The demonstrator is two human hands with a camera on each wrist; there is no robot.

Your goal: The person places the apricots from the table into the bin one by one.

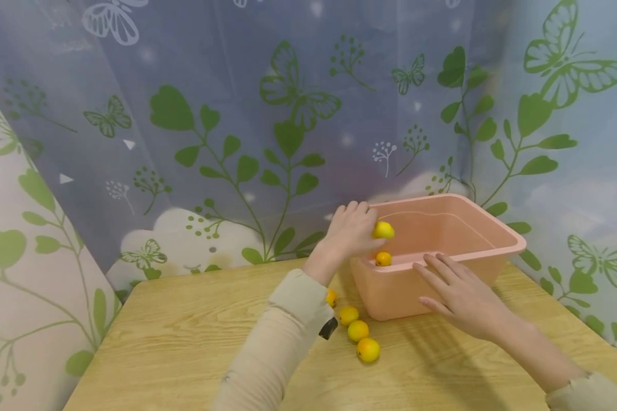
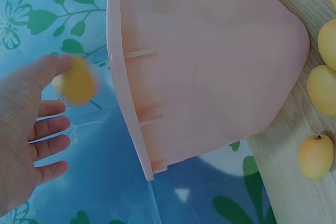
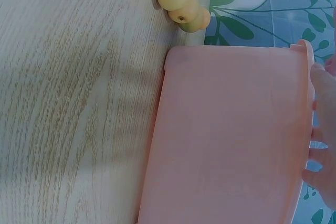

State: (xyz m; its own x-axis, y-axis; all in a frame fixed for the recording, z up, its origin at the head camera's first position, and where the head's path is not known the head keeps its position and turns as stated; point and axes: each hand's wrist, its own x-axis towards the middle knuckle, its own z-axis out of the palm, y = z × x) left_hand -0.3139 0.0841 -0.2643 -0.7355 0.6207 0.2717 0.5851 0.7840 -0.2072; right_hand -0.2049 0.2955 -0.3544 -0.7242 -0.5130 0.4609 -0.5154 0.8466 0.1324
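Yellow and blurred in the left wrist view, one fruit is at the thumb tip of the left hand, at ten o'clock over the bin. The fingers lie apart and loosely extended, not wrapped round it; whether the thumb touches it, the views cannot tell. Below, at eight o'clock inside the pink bin, sits a second fruit. The right hand, at five o'clock by the near rim, has relaxed, fairly straight fingers and grasps nothing. Toward seven o'clock, a row of four fruits lies on the wooden table.
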